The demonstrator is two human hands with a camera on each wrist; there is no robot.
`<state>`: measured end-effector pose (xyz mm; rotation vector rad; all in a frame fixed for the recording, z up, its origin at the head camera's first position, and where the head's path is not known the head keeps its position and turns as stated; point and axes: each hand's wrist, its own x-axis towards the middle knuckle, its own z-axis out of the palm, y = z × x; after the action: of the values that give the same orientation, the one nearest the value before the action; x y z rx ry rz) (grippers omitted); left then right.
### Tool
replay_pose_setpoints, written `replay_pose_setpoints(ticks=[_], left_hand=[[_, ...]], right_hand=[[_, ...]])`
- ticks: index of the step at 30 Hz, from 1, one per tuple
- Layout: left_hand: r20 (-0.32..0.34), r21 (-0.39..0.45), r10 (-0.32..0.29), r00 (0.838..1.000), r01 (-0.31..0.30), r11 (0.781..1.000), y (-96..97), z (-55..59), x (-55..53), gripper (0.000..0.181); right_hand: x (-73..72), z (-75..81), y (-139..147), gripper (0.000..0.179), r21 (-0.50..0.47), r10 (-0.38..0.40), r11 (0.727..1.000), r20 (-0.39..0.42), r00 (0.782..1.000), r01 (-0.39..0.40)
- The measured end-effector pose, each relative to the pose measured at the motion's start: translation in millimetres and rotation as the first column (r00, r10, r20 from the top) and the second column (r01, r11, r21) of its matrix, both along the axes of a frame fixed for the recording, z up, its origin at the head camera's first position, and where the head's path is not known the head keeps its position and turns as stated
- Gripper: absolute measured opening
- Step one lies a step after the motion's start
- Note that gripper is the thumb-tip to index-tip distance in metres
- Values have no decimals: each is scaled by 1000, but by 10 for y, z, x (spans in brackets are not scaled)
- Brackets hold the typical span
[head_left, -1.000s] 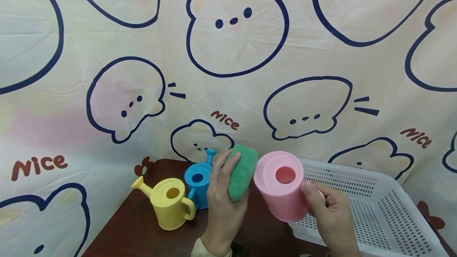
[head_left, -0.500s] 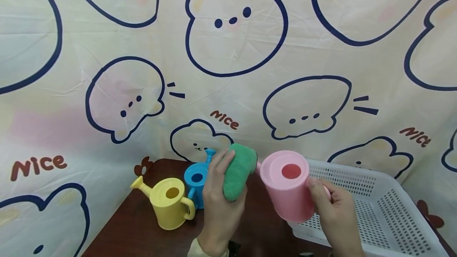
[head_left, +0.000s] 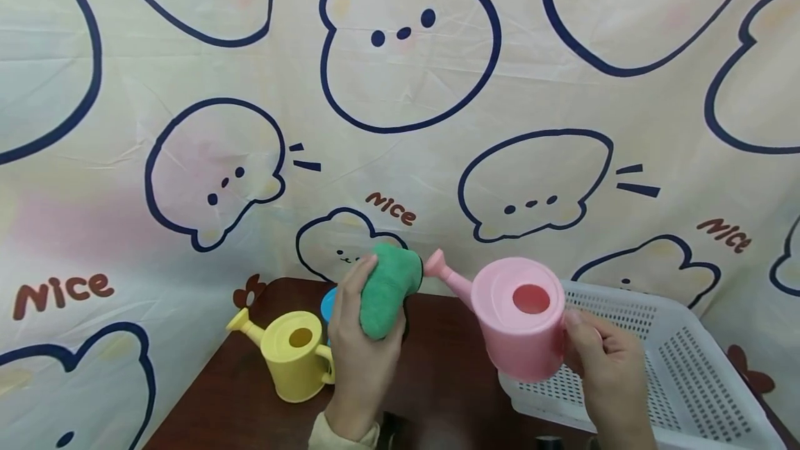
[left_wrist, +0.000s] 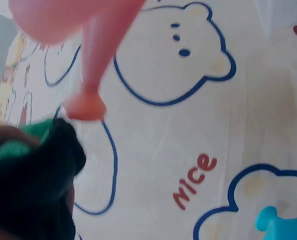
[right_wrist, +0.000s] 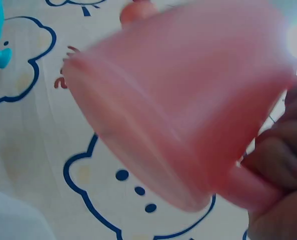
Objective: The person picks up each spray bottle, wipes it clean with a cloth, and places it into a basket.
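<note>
Over the near left edge of the white basket [head_left: 531, 400], the pink watering can [head_left: 515, 339] hangs in the air, its handle pinched in the right hand [head_left: 609, 367] and mostly covered by it. Its spout head [head_left: 436, 264] sits just beside a fuzzy green pad [head_left: 387, 294] that the left hand [head_left: 365, 360] clasps with bent fingers; I can't tell whether they touch. That hand blocks nearly all of the blue can [head_left: 327, 305] and the tip of the handle on the yellow can [head_left: 290, 363], which stands upright on the brown table [head_left: 450, 367]. Bottom edge cuts off the basket and some dark bits too small to name. Altogether: three cans, one pad, one basket.
</note>
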<state>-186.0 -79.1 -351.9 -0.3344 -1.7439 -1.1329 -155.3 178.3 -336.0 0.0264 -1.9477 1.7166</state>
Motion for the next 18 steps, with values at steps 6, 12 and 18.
replay_pose_setpoints(ticks=[6,12,18], left_hand=[[0,-158,-177,984,174,972,-161,8,-42,77],[-8,-265,-148,989,140,954,-209,-5,-57,79],[17,-314,-102,995,103,944,-246,-35,-52,79]], right_hand=[[22,-48,157,32,174,-6,985,-68,998,17],[56,-65,195,40,273,51,962,-150,987,-8],[70,-72,187,38,314,103,949,-191,976,-38]])
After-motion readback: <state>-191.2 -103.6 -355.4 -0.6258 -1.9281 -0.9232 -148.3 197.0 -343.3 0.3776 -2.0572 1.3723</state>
